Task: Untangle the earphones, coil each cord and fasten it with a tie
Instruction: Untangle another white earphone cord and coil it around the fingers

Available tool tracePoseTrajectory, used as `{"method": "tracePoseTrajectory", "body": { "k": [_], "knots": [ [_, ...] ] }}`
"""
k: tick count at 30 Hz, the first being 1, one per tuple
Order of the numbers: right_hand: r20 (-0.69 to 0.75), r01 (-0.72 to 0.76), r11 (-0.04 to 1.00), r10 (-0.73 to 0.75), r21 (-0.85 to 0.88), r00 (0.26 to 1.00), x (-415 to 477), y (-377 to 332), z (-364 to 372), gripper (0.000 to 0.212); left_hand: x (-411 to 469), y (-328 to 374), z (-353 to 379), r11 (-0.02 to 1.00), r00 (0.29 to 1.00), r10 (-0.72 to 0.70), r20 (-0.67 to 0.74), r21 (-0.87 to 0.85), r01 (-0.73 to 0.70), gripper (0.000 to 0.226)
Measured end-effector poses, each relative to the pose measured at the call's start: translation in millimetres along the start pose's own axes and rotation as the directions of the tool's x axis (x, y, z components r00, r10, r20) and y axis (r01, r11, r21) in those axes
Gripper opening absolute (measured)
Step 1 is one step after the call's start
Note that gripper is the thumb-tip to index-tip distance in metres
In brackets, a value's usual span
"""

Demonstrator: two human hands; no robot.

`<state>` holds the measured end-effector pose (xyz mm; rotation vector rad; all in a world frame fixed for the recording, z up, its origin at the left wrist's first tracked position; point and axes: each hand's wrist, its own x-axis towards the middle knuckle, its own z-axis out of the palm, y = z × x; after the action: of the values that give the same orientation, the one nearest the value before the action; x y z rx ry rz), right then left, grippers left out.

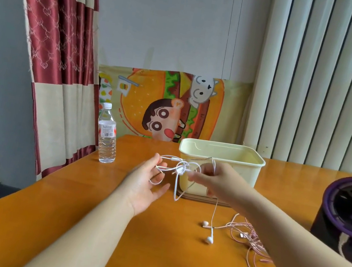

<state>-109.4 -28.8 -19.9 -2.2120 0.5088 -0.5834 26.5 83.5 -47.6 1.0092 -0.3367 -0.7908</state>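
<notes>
I hold a tangled white earphone cord [179,169] up above the orange table [106,227]. My left hand [149,183], palm up, has the cord looped over its fingers. My right hand [207,176] pinches the knot of the same cord from the right. A white strand hangs down to two white earbuds [208,232] lying on the table. A pink earphone cord [255,248] lies in a loose heap on the table under my right forearm, partly hidden by it. No tie is visible.
A cream plastic tub [254,177] stands just behind my hands. A water bottle [107,134] stands at the table's left edge. A dark round bin with a purple rim [348,218] sits at the right. Curtains and a cartoon cloth hang behind.
</notes>
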Motion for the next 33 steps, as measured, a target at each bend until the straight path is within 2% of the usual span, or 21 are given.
{"method": "tracePoseTrajectory", "body": {
  "k": [3,8,10,12,14,17,19,24,27,33],
  "knots": [
    [-0.123,0.05,0.998,-0.045,0.037,0.991,7,10,2,0.028,6,-10,3,0.985,0.995,0.045,-0.094,0.169,-0.028,0.018],
    [-0.268,0.073,0.997,-0.062,0.031,0.961,16,33,8,0.031,22,-22,4,0.965,0.982,0.057,-0.182,0.262,-0.008,0.019],
    [-0.304,0.067,0.997,-0.05,0.045,0.951,18,42,12,0.03,30,-29,1,0.92,0.963,0.165,-0.213,0.384,-0.073,0.035],
    [-0.307,0.063,0.996,-0.041,0.06,0.951,18,51,20,0.029,31,-32,1,0.857,0.933,0.324,-0.158,0.466,-0.218,0.034],
    [-0.299,0.062,0.996,-0.038,0.072,0.953,17,59,28,0.035,33,-34,2,0.806,0.92,0.392,-0.022,0.49,-0.332,0.023],
    [-0.304,0.051,0.995,-0.021,0.09,0.952,15,76,38,0.033,36,-44,5,0.76,0.944,0.271,0.189,0.559,-0.331,0.018],
    [-0.313,0.053,0.994,-0.019,0.1,0.949,13,85,44,0.032,40,-55,4,0.71,0.932,0.239,0.271,0.606,-0.358,0.013],
    [-0.335,0.013,0.999,0.003,0.043,0.942,10,100,50,0.04,49,-74,-1,0.672,0.916,0.239,0.323,0.626,-0.396,0.007],
    [-0.333,0.013,0.999,0.001,0.038,0.943,12,103,51,0.031,50,-80,-5,0.673,0.917,0.192,0.349,0.633,-0.382,0.009],
    [-0.338,0.021,1.0,-0.021,-0.003,0.941,11,101,62,0.026,52,-89,-10,0.654,0.935,0.282,0.213,0.67,-0.35,0.008]
  ]
}}
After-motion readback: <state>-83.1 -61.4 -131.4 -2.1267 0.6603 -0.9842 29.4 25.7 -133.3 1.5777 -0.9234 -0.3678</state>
